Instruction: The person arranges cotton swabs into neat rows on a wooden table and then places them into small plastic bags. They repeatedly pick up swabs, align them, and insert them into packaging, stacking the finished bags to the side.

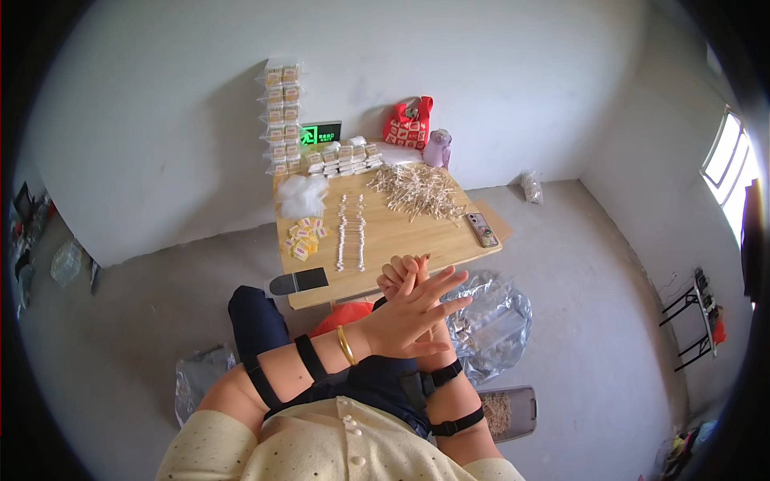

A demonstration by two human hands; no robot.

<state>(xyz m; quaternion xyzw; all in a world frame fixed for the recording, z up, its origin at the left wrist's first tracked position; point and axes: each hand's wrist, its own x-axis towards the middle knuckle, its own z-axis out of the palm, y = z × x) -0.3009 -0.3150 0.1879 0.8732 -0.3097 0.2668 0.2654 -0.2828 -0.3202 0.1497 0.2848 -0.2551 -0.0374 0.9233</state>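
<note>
My left hand (pixel 413 315) reaches across my right wrist with its fingers spread, a gold bangle round its wrist. It holds nothing. Behind and above it, my right hand (pixel 399 276) is curled into a loose fist, partly covered by the left fingers; I see nothing held in it. Both hands are in the air at the table's front edge. Beyond them on the wooden table (pixel 401 252) lie cotton swabs (pixel 350 232) lined up in a column, a big loose heap of swabs (pixel 417 190), and yellow-and-white paper cards (pixel 302 238).
Clear plastic bags (pixel 303 195), stacked swab packs (pixel 282 120), a phone (pixel 482 230), a dark grey strip (pixel 298 281), a red bag (pixel 407 127) and a purple bottle (pixel 438 148) are on the table. Beside me stand a plastic sack (pixel 491 325) and a bin (pixel 525 413).
</note>
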